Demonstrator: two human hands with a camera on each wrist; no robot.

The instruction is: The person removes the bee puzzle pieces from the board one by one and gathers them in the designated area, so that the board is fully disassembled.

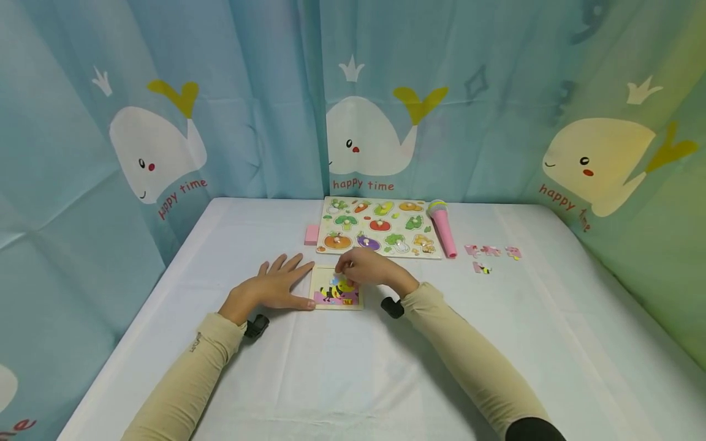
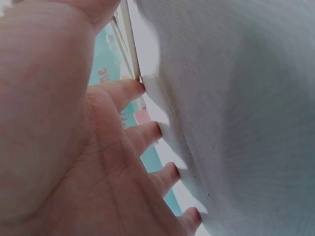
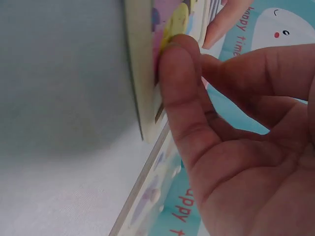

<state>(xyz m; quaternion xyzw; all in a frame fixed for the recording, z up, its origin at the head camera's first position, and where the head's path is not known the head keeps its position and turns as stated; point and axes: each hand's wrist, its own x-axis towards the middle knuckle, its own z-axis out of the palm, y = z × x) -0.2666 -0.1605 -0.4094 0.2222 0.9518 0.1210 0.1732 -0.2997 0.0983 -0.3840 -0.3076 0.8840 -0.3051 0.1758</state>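
A small square jigsaw puzzle (image 1: pixel 334 297) in a pale wooden tray (image 1: pixel 353 307) shows a black-and-yellow bee on pink. My left hand (image 1: pixel 276 289) lies beside it with fingers spread on the cloth. Its thumb and index fingertips touch the tray's left edge. Over the upper right of the tray, my right hand (image 1: pixel 366 267) has its fingers curled and pinches a puzzle piece, mostly hidden by the fingertips. In the right wrist view, the right hand's fingers (image 3: pixel 179 73) are against the picture's yellow part.
Several loose puzzle pieces (image 1: pixel 489 251) lie on the white-covered table at the right. Behind the tray is a vegetable peg board (image 1: pixel 380 211), with a pink toy microphone (image 1: pixel 444 229) at its right and a pink block (image 1: pixel 311 234) at its left. Whale-print curtains (image 1: pixel 265 110) surround the table.
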